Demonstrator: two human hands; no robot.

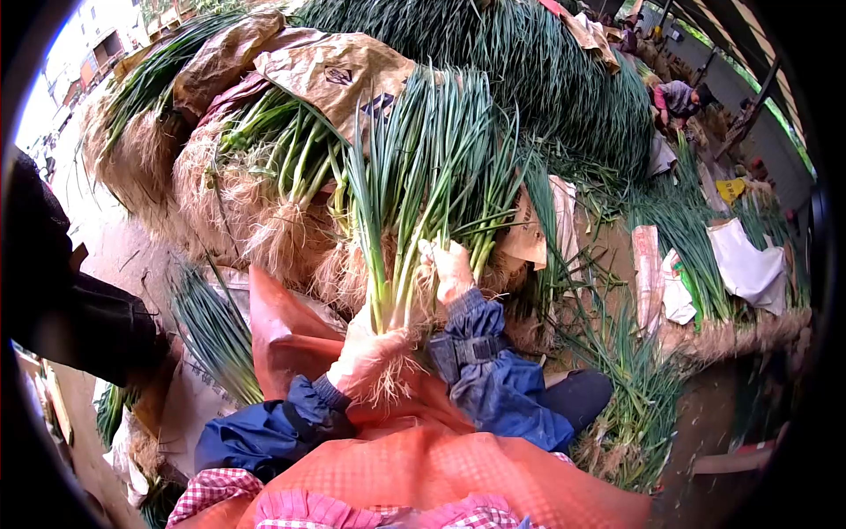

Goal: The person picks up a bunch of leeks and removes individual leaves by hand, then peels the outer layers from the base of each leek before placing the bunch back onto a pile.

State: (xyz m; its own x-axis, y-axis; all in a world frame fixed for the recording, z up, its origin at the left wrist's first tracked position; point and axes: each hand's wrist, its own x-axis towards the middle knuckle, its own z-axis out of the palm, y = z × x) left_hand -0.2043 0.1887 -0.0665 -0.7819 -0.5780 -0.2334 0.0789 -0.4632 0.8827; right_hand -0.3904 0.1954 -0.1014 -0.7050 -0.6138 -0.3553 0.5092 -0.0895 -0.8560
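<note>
My left hand (366, 357) is wrapped round the white lower stems of a few green onions (381, 273), held upright over my lap. Their pale roots hang below the fist. Higher up and to the right, my right hand (451, 269) has its fingers curled in a pinch at the green onion stalks. Just behind both hands stands a large pile of green onions (441, 150), leaves up and roots toward me. A red-orange apron (388, 458) covers my lap.
Brown paper sacking (339, 70) lies over bundles at the back left. A huge green onion heap (529, 70) fills the back. Loose green onions (626, 388) lie at right, near a white sack (745, 264). Another person (679, 101) bends far right; a dark-clothed leg (88, 326) stands left.
</note>
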